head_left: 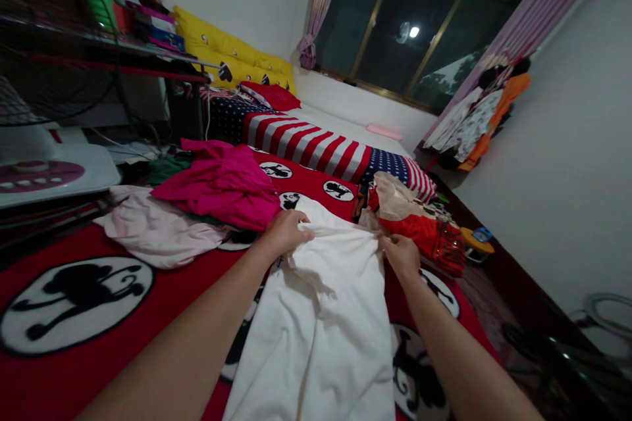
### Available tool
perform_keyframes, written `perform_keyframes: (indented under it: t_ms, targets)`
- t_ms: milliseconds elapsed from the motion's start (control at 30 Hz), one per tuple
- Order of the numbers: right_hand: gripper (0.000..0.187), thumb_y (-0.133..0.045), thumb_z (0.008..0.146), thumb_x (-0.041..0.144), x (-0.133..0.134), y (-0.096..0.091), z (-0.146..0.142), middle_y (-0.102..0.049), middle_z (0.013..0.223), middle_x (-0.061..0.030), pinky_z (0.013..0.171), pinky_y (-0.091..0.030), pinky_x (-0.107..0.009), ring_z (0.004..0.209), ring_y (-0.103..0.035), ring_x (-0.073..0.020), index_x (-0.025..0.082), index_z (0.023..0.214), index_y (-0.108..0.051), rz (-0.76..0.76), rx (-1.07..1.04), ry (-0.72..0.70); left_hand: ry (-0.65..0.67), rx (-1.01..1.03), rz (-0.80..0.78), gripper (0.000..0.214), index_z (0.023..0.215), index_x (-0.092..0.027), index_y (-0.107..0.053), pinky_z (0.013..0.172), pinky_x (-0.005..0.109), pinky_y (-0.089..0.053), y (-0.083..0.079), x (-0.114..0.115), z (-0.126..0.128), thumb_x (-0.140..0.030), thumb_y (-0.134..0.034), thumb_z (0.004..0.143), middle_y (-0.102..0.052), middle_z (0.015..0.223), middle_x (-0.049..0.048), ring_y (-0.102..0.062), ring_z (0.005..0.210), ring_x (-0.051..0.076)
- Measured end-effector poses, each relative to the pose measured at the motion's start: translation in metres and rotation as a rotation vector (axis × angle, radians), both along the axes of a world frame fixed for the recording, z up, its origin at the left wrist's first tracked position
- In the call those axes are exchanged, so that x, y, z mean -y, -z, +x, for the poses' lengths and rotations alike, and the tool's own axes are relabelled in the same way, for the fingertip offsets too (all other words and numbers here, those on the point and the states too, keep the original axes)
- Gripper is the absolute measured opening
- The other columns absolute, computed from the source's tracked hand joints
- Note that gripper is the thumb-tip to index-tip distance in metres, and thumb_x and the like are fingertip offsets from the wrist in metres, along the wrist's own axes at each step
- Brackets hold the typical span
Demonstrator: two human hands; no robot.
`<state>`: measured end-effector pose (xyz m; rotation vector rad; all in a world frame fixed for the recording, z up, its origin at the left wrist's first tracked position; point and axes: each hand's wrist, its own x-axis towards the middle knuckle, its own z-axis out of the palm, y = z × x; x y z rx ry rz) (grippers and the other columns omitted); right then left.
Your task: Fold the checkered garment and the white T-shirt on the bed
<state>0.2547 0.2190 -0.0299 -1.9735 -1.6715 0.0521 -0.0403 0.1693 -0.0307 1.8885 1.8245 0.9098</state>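
Observation:
White trousers [323, 316] lie stretched over a red blanket [74, 375] printed with black monkey figures in white ovals. Their two legs run toward me, and the waist end is bunched and creased. My left hand [289, 231] pinches the left side of the waist between thumb and fingers. On the opposite side, my right hand [399, 253] grips the other edge of the waist. Just beyond my left hand rests a bright pink garment [222, 181], partly over a pale pink one [158, 227]. A red and beige clothing pile [415, 220] sits beyond my right hand.
A second bed with a stars-and-stripes cover [306, 141] stands behind, below a window [405, 33]. A cluttered desk [99, 46] and a white fan base [54, 171] are at left. Clothes [481, 118] hang by the right wall; a yellow stool [478, 241] stands below.

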Motion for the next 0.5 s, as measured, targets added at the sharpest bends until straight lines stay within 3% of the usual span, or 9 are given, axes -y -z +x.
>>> perform_keyframes:
  t_ms: [100,233,333,433,500]
  targets:
    - [0.022,-0.060,0.072,0.039,0.004,0.005,-0.004,-0.069,0.068,-0.0115,0.056,-0.037,-0.028,0.068,-0.063,-0.0245,0.019,0.067,-0.068,0.023,0.017,0.028,-0.142,-0.059,-0.003,0.027,0.096,-0.020,-0.074,0.073,0.030,-0.047,0.003,0.005,0.005,-0.033,-0.064,0.075,-0.073,0.093,0.0101,-0.065,0.088,0.026]
    - [0.036,-0.056,0.080,0.037,0.025,0.007,-0.019,-0.070,0.082,-0.0096,0.065,-0.043,-0.029,0.075,-0.064,-0.0228,0.016,0.109,-0.063,0.145,-0.038,0.021,-0.190,-0.038,0.021,0.023,0.094,-0.021,-0.074,0.074,0.030,-0.047,0.007,0.006,0.006,-0.030,-0.063,0.076,-0.073,0.095,0.0091,-0.065,0.089,0.025]
    - [0.030,-0.053,0.085,0.037,0.055,0.009,-0.027,-0.065,0.075,-0.0029,0.064,-0.044,-0.027,0.065,-0.059,-0.0173,0.018,0.107,-0.060,0.246,-0.135,-0.248,-0.189,-0.008,0.044,0.020,0.092,-0.021,-0.074,0.074,0.028,-0.046,0.010,0.003,0.004,-0.028,-0.064,0.077,-0.072,0.094,0.0084,-0.064,0.089,0.023]
    - [0.020,-0.055,0.086,0.038,0.083,0.016,-0.021,-0.064,0.087,-0.0038,0.069,-0.046,-0.028,0.075,-0.060,-0.0172,0.022,0.094,-0.063,0.139,-0.051,-0.627,-0.181,0.023,0.056,0.017,0.091,-0.020,-0.073,0.071,0.026,-0.046,0.015,0.000,0.001,-0.026,-0.065,0.077,-0.072,0.088,0.0065,-0.064,0.081,0.019]
    - [0.018,-0.055,0.086,0.038,0.094,0.021,-0.009,-0.064,0.094,-0.0053,0.077,-0.046,-0.031,0.086,-0.060,-0.0197,0.023,0.090,-0.065,0.087,0.039,-0.697,-0.181,0.044,0.069,0.016,0.090,-0.019,-0.073,0.069,0.025,-0.046,0.019,-0.002,0.000,-0.025,-0.065,0.078,-0.071,0.084,0.0055,-0.063,0.077,0.018]
